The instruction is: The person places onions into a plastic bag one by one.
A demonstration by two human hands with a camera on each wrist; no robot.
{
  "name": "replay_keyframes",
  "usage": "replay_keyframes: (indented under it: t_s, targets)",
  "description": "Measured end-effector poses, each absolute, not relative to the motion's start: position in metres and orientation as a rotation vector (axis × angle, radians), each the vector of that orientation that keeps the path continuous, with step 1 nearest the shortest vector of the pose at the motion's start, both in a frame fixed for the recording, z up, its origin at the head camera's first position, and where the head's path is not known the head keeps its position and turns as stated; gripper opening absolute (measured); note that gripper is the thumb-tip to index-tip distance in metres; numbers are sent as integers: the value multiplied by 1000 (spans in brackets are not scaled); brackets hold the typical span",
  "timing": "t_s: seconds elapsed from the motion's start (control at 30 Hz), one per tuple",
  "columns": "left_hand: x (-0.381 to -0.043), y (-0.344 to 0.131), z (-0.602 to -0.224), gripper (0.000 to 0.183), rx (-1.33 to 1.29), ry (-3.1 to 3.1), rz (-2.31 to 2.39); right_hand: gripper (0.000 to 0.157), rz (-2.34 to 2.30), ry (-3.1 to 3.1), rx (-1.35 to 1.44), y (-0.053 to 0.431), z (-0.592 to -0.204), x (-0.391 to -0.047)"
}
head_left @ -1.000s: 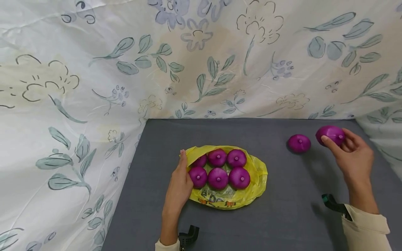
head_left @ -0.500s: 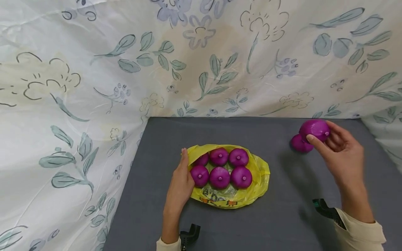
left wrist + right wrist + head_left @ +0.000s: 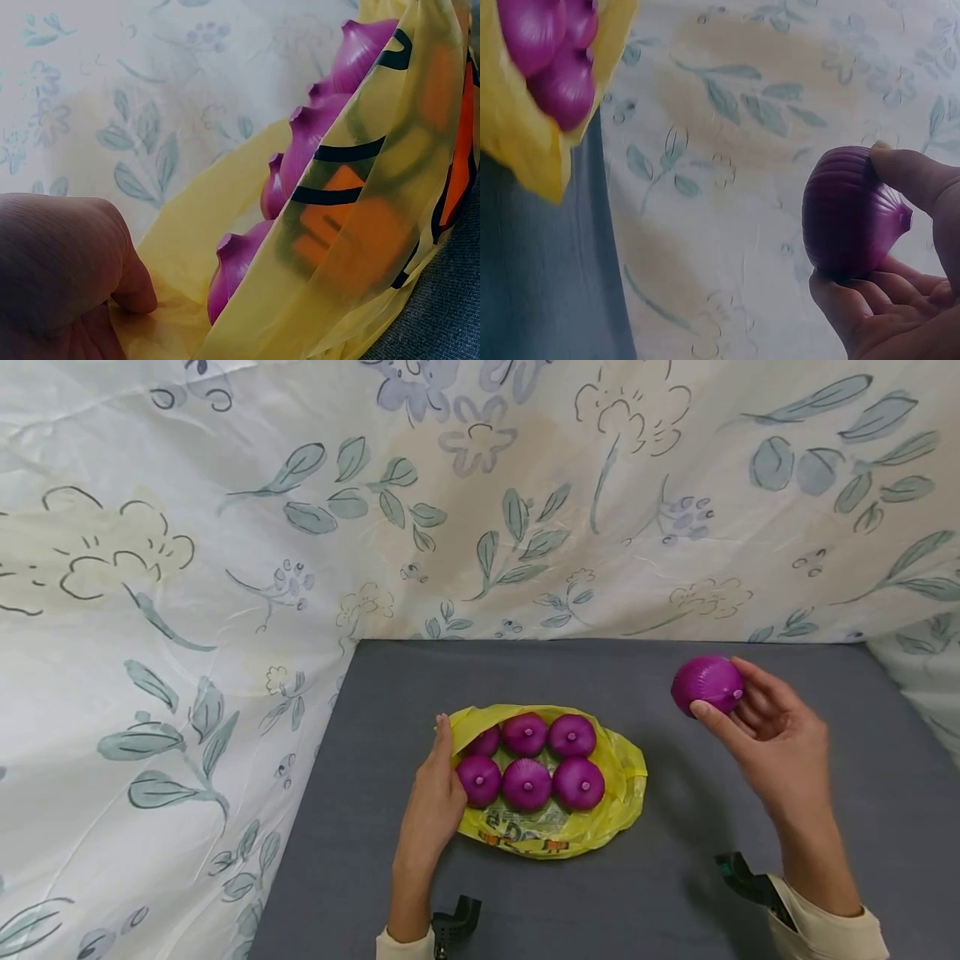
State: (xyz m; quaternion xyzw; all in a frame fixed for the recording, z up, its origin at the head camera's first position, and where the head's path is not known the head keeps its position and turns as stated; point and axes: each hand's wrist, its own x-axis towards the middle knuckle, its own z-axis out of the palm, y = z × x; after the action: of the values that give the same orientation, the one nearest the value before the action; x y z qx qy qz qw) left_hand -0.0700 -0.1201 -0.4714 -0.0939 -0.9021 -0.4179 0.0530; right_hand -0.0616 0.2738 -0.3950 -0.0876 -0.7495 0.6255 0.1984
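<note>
My right hand (image 3: pixel 787 747) pinches a purple onion (image 3: pixel 707 685) between thumb and fingers, up off the table to the right of the bag. In the right wrist view, the same onion (image 3: pixel 851 214) shows its ribbed side and pointed tip. My left hand (image 3: pixel 433 802) grips the left edge of an open yellow plastic bag (image 3: pixel 622 785), thumb on the inner side. Several purple onions (image 3: pixel 527 785) sit in the bag in two rows, tips up. In the left wrist view, the left hand (image 3: pixel 67 262) is at the yellow plastic beside the onions.
A dark grey cloth (image 3: pixel 360 710) covers the table under the bag. Floral fabric (image 3: pixel 480 510) hangs behind the table and along its left side. A black wrist mount (image 3: pixel 457 918) sits on each forearm. The second loose onion is hidden behind the held one.
My right hand has carried its onion leftward, across the loose onion on the table, which it now covers from view. The left hand keeps its grip on the bag.
</note>
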Motion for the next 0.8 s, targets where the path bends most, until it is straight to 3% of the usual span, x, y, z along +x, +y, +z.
replay_keyframes:
  t_s: [0.37, 0.8]
  targets:
    - [-70, -119, -472, 82, -285, -2734, -1264, 74, 1730, -2139, 67, 234, -391, -50]
    - [-70, -117, -472, 80, -303, -2752, -1253, 75, 1812, -2288, 250, 190, -409, -39]
